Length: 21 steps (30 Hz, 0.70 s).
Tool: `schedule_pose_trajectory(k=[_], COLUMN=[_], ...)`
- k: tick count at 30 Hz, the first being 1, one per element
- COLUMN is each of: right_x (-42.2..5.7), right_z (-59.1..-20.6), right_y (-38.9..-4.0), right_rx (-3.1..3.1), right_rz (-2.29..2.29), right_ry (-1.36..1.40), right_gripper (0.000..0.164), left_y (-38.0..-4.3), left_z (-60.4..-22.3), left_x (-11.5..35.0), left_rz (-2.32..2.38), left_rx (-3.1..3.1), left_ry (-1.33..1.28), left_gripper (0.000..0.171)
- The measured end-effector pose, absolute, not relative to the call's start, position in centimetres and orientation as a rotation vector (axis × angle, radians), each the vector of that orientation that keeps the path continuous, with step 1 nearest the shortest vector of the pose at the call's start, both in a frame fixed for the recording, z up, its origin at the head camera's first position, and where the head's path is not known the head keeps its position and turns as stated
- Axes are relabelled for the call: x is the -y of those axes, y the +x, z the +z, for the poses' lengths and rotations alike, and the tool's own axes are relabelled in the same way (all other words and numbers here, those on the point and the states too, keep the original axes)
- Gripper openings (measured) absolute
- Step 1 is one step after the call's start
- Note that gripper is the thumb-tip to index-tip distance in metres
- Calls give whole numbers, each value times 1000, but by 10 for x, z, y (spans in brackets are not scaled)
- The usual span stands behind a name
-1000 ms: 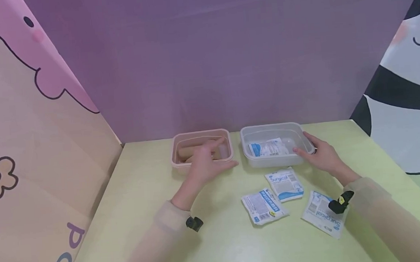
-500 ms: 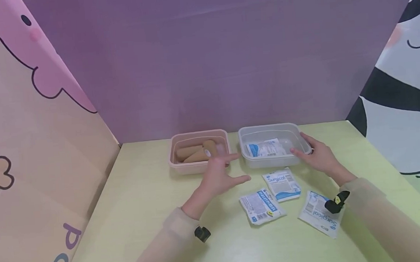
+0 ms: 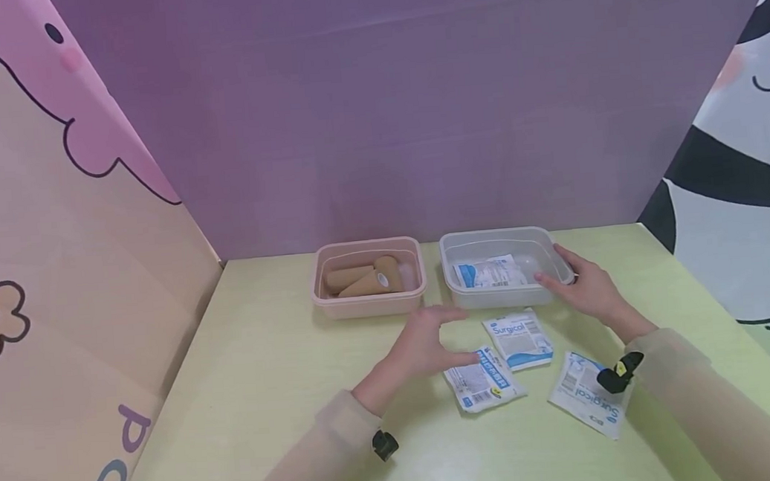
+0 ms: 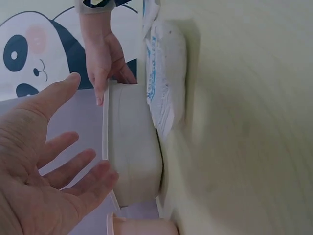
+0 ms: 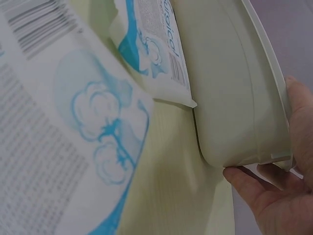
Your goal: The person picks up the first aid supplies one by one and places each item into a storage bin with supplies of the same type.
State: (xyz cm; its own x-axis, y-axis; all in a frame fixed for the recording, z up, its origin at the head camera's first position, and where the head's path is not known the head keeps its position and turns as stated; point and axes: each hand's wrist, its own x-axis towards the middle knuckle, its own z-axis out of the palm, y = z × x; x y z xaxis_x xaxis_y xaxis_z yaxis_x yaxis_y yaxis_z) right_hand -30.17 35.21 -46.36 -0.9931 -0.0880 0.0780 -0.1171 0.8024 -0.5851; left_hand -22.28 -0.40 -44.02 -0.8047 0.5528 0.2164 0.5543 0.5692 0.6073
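Observation:
My left hand (image 3: 422, 346) is held with thumb and fingers spread, holding nothing. In the head view its thumb overlaps a white-and-blue dressing packet (image 3: 485, 384). My right hand (image 3: 589, 286) holds the right end of a white plastic container (image 3: 496, 298), thumb at the rim; in the right wrist view its fingers (image 5: 244, 183) reach under the rim. Inside that container lies a packet (image 3: 491, 271) with blue print. A "Surgical" packet (image 3: 521, 339) lies just in front of the container, and another packet (image 3: 587, 398) lies under the right wrist.
Left of the white container stands a pink container (image 3: 369, 308) with several tan rolls (image 3: 364, 284) in it. Both stand at the back of the pale yellow table (image 3: 254, 376), before a purple wall (image 3: 383, 121). Printed panels border the left and right sides.
My left hand has come out of the pink container and moved right and toward me, over the table near the packets. The right hand stays at the white container.

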Motion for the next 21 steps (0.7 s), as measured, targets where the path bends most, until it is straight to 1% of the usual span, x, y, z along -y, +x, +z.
schedule_pose_trajectory(k=[6, 12, 21], right_x=[-352, -353, -351], right_z=[-466, -467, -466], right_y=[-303, -304, -303], right_rx=[2925, 2925, 2929], right_rz=[951, 956, 962], right_ry=[164, 170, 158], right_gripper=[100, 100, 100], left_y=[-221, -218, -212], left_z=[-449, -453, -458], left_x=[-3, -10, -18], left_rz=[-1063, -953, -815], left_rx=[2850, 2912, 2950], left_ry=[-1018, -1059, -1097], left_gripper=[75, 79, 80])
